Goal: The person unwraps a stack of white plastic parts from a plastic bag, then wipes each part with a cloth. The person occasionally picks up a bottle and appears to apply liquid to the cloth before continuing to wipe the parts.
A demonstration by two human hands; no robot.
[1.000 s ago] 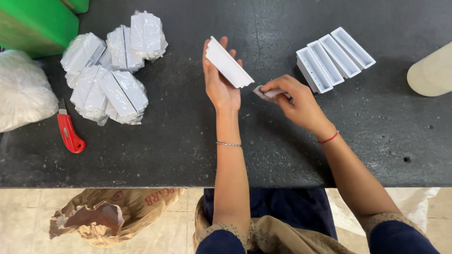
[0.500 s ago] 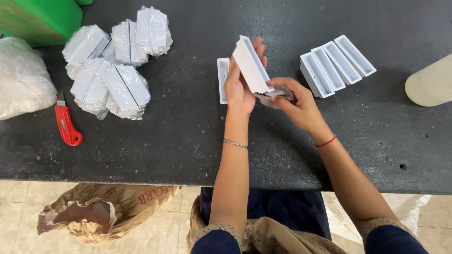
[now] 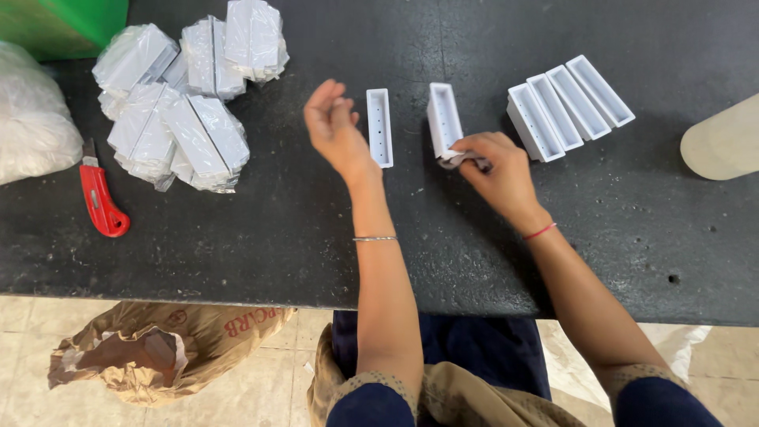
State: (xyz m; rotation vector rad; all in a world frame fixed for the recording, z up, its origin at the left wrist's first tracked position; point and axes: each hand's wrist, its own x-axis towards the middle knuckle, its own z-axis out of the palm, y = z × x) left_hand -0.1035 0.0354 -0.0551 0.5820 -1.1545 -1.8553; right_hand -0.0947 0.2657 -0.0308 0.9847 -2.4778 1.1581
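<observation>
White plastic tray (image 3: 444,119) lies on the black desk (image 3: 316,229), its near end pinched by the right hand (image 3: 494,162) along with a crumpled scrap, steadying it; the left hand (image 3: 336,126) hovers empty, fingers loosely curled, beside another tray (image 3: 380,126)
</observation>
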